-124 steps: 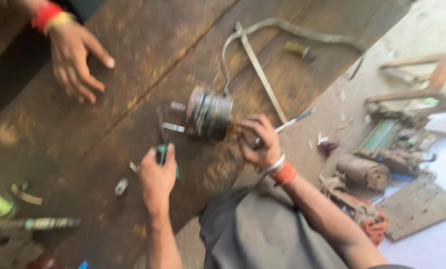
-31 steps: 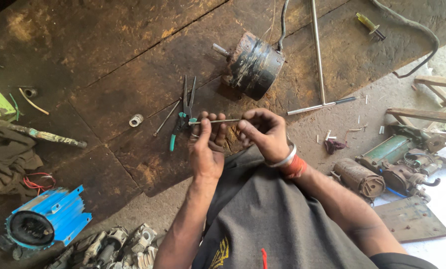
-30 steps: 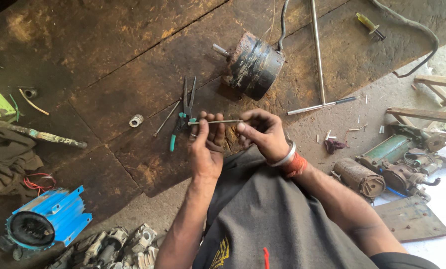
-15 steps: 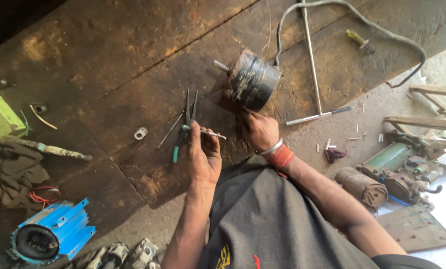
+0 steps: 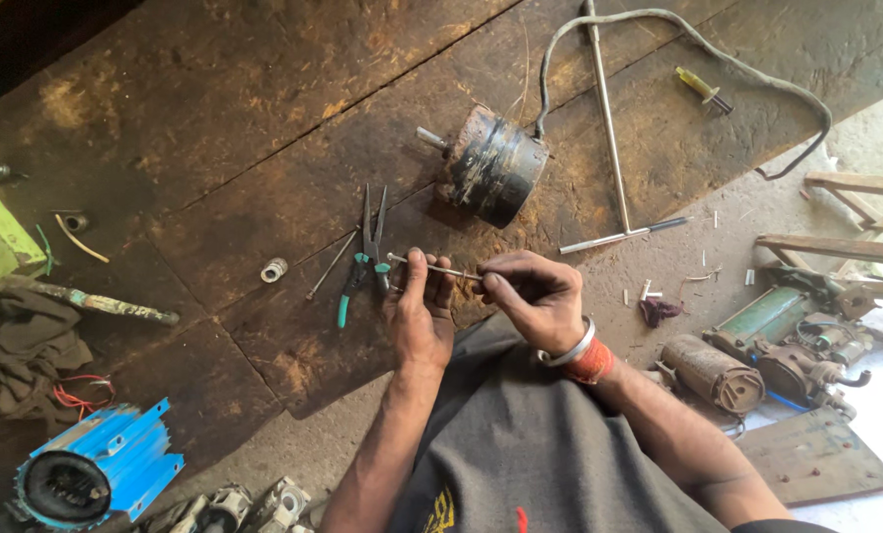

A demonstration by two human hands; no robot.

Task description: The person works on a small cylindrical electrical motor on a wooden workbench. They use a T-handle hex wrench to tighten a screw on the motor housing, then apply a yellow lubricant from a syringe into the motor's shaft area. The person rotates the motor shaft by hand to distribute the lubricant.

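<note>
Both hands (image 5: 481, 301) pinched on thin rod (image 5: 439, 268)

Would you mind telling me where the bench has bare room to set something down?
Bare wood lies above the pliers, left of the motor. Another patch sits between the long rod and the cable. It is crowded around both hands, left and right.
</note>
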